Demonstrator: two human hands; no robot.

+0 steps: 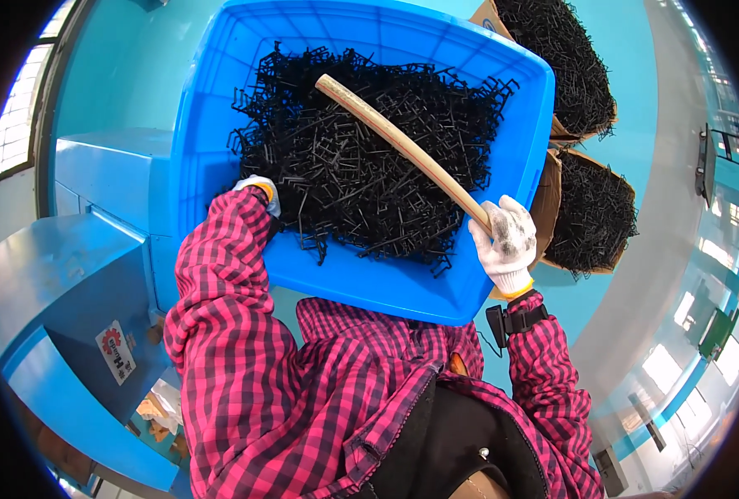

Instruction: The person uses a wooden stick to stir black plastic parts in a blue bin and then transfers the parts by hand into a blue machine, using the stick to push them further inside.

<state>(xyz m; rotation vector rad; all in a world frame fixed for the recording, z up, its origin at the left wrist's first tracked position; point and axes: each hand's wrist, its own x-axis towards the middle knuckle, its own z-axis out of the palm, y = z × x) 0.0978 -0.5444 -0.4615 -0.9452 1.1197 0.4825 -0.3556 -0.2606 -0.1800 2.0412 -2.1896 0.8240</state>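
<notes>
A large blue plastic bin (369,291) stands in front of me, holding a tangled heap of thin, bent black pieces (344,183). My right hand (509,243), in a white knit glove with a dark smudge on its back, is closed around the near end of a round wooden stick (402,143). The stick slants over the heap toward the far left. At the bin's left side, my left hand (261,193), also gloved, reaches down to the edge of the heap. Its fingers are hidden, so whether it grips anything does not show.
Cardboard boxes (552,179) full of similar black pieces stand on the floor to the right, close beside the bin. Blue machine housings (78,258) fill the left side. Farther right run a grey floor strip (640,241) and a wall.
</notes>
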